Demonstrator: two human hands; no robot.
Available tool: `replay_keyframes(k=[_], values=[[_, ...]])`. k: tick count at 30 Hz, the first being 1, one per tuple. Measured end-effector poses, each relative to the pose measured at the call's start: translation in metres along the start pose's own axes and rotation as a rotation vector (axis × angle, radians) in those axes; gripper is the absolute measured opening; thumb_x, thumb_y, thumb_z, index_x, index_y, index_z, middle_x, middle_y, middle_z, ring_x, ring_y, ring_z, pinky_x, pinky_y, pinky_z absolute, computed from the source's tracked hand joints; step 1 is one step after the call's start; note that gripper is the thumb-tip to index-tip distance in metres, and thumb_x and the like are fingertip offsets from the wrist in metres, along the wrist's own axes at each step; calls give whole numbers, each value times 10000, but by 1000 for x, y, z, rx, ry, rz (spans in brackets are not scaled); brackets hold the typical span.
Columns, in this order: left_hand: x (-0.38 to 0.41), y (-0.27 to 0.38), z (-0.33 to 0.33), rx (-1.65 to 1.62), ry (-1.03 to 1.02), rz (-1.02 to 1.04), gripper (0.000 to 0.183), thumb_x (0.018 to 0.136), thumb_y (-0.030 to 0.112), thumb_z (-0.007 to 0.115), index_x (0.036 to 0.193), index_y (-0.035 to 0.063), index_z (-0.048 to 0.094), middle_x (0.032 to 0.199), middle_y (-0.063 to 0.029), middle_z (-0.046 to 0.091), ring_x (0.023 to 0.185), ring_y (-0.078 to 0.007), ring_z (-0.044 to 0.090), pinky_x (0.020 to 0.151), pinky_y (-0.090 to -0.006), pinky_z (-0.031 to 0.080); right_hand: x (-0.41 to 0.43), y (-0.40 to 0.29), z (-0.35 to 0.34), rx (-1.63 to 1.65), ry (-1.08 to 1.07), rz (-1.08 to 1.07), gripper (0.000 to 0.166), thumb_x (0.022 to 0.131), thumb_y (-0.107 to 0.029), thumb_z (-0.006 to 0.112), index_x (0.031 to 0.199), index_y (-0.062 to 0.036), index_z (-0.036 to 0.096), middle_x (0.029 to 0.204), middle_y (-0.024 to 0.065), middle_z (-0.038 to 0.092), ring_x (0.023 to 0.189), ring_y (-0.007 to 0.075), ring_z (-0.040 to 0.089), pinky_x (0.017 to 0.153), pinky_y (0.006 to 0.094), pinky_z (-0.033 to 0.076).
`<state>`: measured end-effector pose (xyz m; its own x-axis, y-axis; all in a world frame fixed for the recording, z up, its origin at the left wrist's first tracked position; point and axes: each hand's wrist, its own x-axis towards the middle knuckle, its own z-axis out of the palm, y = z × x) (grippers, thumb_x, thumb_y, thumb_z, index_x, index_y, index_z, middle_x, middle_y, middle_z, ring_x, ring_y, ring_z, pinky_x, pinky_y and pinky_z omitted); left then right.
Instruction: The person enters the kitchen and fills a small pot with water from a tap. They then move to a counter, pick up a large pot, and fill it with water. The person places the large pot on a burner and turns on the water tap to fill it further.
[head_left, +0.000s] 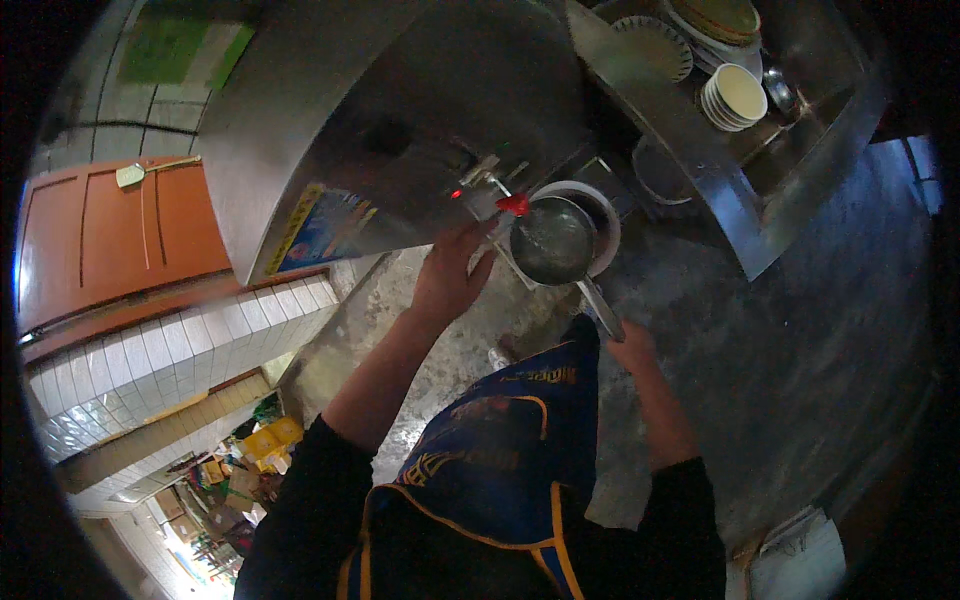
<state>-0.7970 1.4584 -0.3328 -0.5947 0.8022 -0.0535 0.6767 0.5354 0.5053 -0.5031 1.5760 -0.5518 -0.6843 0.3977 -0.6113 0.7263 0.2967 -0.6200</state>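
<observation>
My right hand (634, 346) grips the handle of a metal saucepan (553, 244). The pan is held below a tap (487, 174) whose spout ends in a red piece (513, 204). A thin pale streak runs from there into the pan, seemingly water. Behind and partly under the pan is a larger round basin or bucket (609, 225). Just left of the pan, my left hand (452, 274) reaches towards the tap with its thumb apart from the fingers. Its fingertips are dim, and no object shows in it.
A metal sink or counter unit (697, 191) at upper right bears stacked bowls (733, 97) and plates (652, 49). To the left, a metal counter (255, 150) juts out. A spatula-like tool (133, 175) lies on an orange-brown panel (120, 225). Boxes (262, 442) pile up at lower left.
</observation>
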Motion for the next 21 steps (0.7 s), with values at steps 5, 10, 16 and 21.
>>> replay_keyframes(k=[5,10,16,21], values=[[-143,-110,-18,-19,-272,-163,322,780,152,555,1092,80,532,1061,-168,518,1004,-344,482,868,-404,398,-38,-15,39,-8,82,15,521,637,-200,664,1095,2,519,816,174,596,731,328,590,646,408,474],[-390,-271,-37,19,-317,-383,329,749,178,597,1062,88,548,1020,-143,541,947,-325,515,804,-385,427,-97,-58,104,-204,83,83,590,668,-208,661,1175,13,453,753,152,594,569,248,590,513,361,471],[-565,-356,-125,-204,-344,-904,321,741,183,599,1047,89,576,1030,-139,559,944,-286,541,798,-365,449,-159,-194,199,118,-28,302,578,697,-143,631,1202,42,419,713,131,573,508,179,552,438,316,442],[-573,-471,-178,-188,-237,-875,340,746,229,586,1054,85,576,1036,-141,563,929,-284,551,803,-366,449,-159,-353,270,204,-77,261,434,704,-146,647,1053,44,471,599,89,516,450,160,501,410,317,425]])
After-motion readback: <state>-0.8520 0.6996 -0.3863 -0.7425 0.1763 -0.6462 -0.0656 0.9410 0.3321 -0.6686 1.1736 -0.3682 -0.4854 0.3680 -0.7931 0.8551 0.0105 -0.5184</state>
